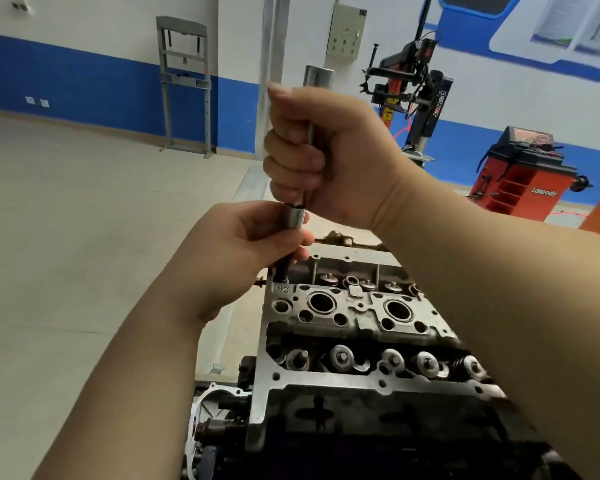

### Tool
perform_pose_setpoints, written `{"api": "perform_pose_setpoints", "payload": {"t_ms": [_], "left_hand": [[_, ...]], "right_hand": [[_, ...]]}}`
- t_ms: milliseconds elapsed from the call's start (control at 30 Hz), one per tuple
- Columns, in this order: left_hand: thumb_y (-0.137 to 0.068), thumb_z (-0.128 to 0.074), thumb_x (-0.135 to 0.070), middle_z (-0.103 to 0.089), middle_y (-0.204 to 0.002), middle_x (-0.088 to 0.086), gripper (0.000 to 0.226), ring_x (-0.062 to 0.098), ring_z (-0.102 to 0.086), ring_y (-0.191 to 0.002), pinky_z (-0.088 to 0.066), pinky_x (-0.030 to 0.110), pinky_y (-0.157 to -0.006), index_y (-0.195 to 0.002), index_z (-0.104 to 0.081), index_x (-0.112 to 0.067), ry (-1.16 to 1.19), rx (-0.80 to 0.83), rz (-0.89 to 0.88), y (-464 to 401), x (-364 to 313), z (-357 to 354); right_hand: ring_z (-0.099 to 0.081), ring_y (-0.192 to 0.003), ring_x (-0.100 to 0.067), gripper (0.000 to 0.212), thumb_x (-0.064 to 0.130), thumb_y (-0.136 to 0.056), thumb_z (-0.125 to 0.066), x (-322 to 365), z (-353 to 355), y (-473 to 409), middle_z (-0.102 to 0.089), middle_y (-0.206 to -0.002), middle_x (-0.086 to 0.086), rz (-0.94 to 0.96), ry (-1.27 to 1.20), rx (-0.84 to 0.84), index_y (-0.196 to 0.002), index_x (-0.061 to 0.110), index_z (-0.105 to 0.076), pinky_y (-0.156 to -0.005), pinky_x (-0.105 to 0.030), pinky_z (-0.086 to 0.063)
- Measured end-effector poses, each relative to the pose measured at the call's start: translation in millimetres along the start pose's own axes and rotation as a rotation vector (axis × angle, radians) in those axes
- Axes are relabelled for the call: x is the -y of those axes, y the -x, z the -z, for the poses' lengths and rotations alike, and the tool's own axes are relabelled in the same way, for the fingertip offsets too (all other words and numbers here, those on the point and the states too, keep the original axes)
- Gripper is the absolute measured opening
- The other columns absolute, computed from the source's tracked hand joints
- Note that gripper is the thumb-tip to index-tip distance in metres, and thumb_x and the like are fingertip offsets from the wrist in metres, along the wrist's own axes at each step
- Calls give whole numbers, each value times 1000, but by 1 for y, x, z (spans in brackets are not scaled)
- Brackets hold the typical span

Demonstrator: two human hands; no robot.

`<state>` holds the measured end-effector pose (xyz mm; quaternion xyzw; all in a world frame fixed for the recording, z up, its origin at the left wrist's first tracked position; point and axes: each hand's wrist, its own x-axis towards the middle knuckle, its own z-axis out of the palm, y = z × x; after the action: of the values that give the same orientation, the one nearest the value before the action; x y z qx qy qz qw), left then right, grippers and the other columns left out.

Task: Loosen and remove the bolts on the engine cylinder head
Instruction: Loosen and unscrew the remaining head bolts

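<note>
STEP: bolt extraction at 11 o'clock corner of grey aluminium engine cylinder head (pixel 343 317) | GRIP: right hand (pixel 326 157) fisted round steel extension bar (pixel 310 133); left hand (pixel 243 244) pinching chrome socket (pixel 297 218) | NEXT: judged, lift straight up, keeping the socket aligned

A single head-worn wide-angle view looks forward and down from close above the cylinder head (pixel 347 313), with both forearms reaching in from the bottom edge. Beyond, it takes in the workshop floor (pixel 84 220) and far wall (pixel 84 74).
</note>
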<state>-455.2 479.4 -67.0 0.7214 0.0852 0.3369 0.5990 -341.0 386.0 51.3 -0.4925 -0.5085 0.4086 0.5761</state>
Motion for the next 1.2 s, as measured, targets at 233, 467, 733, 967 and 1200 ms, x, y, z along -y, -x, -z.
{"api": "perform_pose_setpoints", "payload": {"t_ms": [233, 467, 733, 967, 1200], "left_hand": [[-69, -87, -21, -83, -89, -3, 30, 19, -81, -79, -64, 36, -75, -97, -86, -31, -50, -166, -84, -6, 3, -12], [-90, -79, -17, -83, -105, 6, 19, 26, -80, -97, -65, 35, -88, -108, -83, -19, 58, -1, -16, -3, 1, 6], [-80, -90, -9, -83, -92, 0, 24, 23, -81, -84, -67, 42, -82, -98, -84, -25, -95, -150, -69, -4, 3, 1], [-92, -75, -25, -82, -109, -1, 24, 20, -79, -103, -63, 39, -94, -114, -81, -28, -27, 14, -90, -3, 3, 5], [-105, -60, -24, -80, -109, 7, 23, 27, -78, -102, -63, 31, -90, -118, -77, -18, 15, 120, -37, -2, 5, 3]], "right_hand": [[-48, -54, -12, 20, 25, -98, -71, -25, -33, 5, -53, -60, 5, 191, 177, -665, -82, 17, -62, -56, -30, -45], [-22, -41, -16, 53, 44, -107, -50, -6, -5, -7, -27, -47, 6, 10, 7, -34, -63, 21, -32, -49, -28, -21], [-53, -61, -15, 19, 27, -96, -73, -26, -24, 8, -57, -63, 5, 257, 71, -704, -84, 17, -63, -61, -33, -46], [-33, -45, -11, 31, 15, -99, -60, -24, -41, -3, -39, -54, 6, 241, 53, -730, -71, 19, -46, -43, -24, -31], [-36, -46, -18, 41, 39, -109, -47, -2, -12, 2, -40, -49, 2, 86, 81, -147, -80, 12, -56, -51, -28, -35]]}}
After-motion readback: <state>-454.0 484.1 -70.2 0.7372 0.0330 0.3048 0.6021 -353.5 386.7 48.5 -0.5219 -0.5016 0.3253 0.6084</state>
